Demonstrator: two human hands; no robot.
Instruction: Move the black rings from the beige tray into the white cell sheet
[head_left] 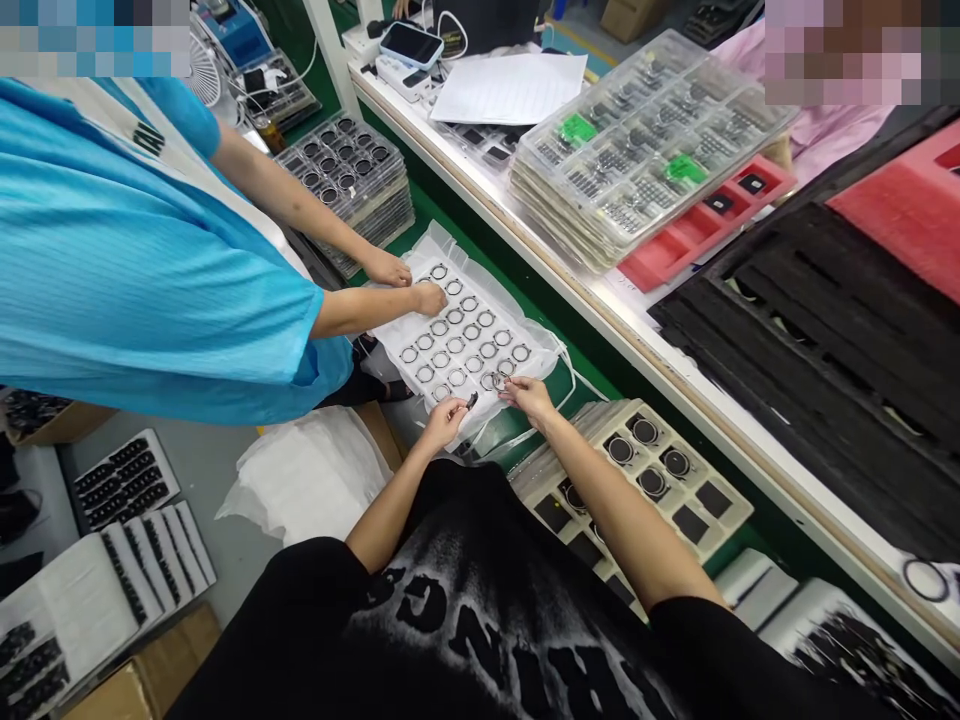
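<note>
A white tray (512,318) lined with thin sheeting holds rows of round metal watch-case rings (472,331). My left hand (444,424), at the tray's near edge, pinches a small black part (472,401) whose exact kind is too small to make out. At the near right corner of the tray, the fingers of my right hand (531,398) are closed on a ring (498,381). Across the tray, a co-worker's two hands (429,298) reach in over the far left rings.
To my right stands a cream tray (724,525) with round parts and dark squares. Stacked clear trays (390,190) sit at the back left, more (600,200) on the white bench (675,375). White sheeting (307,480) lies left of me. Black foam (810,350) covers the bench's right side.
</note>
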